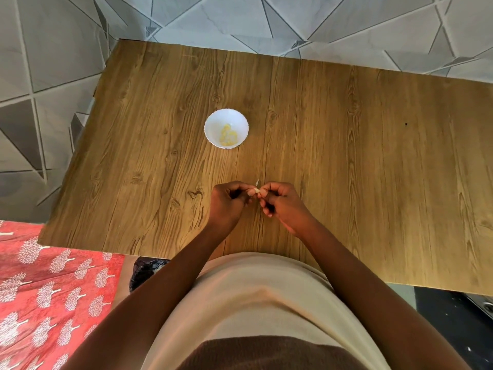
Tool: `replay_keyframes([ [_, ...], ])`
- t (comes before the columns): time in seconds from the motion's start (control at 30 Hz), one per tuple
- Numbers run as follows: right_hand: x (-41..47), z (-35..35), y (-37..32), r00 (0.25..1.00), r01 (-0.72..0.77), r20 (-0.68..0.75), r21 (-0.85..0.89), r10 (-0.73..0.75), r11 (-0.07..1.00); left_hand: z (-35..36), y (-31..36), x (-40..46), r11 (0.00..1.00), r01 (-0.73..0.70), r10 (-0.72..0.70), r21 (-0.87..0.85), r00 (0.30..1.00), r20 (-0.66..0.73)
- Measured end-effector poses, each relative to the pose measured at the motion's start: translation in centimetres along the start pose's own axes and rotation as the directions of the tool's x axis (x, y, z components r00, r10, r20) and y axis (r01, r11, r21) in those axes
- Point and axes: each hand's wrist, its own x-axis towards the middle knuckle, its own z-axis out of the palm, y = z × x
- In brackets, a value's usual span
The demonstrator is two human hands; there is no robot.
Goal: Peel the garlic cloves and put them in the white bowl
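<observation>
A small white bowl (pixel 212 124) stands near the middle of the wooden table (pixel 346 156), with several yellowish peeled cloves (pixel 227 134) inside it. Closer to me, above the table's front part, my left hand (pixel 226 201) and my right hand (pixel 280 202) meet fingertip to fingertip. Between them they pinch one pale garlic clove (pixel 256 191). A thin sliver of skin (pixel 257 181) sticks up just behind the clove. Both hands have their fingers curled, so most of the clove is hidden.
A red cloth with white tree prints (pixel 48 289) lies at the lower left, beside the table's near edge. A dark crumpled bag (pixel 145 271) sits just under that edge. Grey patterned floor tiles (pixel 53 76) surround the table.
</observation>
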Motion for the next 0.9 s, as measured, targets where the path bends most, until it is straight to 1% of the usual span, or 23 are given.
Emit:
replay_keyframes([
  [0.07, -0.1, -0.1, -0.4, 0.997, 0.07, -0.009, -0.117, -0.072, 0.991, 0.0, -0.2, 0.0, 0.999, 0.048, -0.048, -0.012, 0.999, -0.008],
  [0.17, -0.2, -0.4, -0.5, 0.982, 0.167, -0.048, -0.207, -0.18, 0.964, -0.1, -0.5, 0.0, 0.999, 0.007, -0.008, 0.054, 1.0, 0.017],
  [0.23, -0.3, -0.6, -0.2, 0.979, 0.174, -0.07, -0.204, -0.192, 0.963, -0.2, -0.5, -0.1, 0.995, -0.023, 0.02, 0.094, 0.999, 0.035],
  [0.33, -0.5, -0.8, -0.1, 0.981, 0.174, -0.056, -0.19, -0.188, 0.966, -0.3, -0.5, -0.1, 0.994, -0.021, 0.018, 0.112, 0.999, 0.033],
  [0.47, -0.8, -0.9, -0.1, 0.964, 0.238, -0.069, -0.198, -0.256, 0.951, -0.2, -0.4, -0.2, 0.995, -0.006, 0.003, 0.104, 1.0, 0.028],
  [0.6, -1.0, -0.7, -0.1, 0.958, 0.258, -0.076, -0.202, -0.277, 0.945, -0.4, -0.4, -0.3, 0.99, -0.037, 0.029, 0.133, 0.998, 0.056],
  [0.73, -1.2, -0.2, 0.0, 0.953, 0.262, -0.082, -0.265, -0.292, 0.928, -0.6, -0.5, -0.4, 0.986, -0.059, 0.053, 0.155, 0.998, 0.045],
  [0.83, -1.3, -0.1, 0.1, 0.93, 0.304, -0.061, -0.424, -0.361, 0.853, -0.5, -0.5, -0.4, 0.99, -0.035, 0.03, 0.139, 0.999, 0.042],
  [0.9, -1.2, 0.0, 0.0, 0.9, 0.358, -0.001, -0.565, -0.435, 0.743, -0.6, -0.5, -0.5, 0.993, -0.005, 0.001, 0.115, 0.999, 0.039],
])
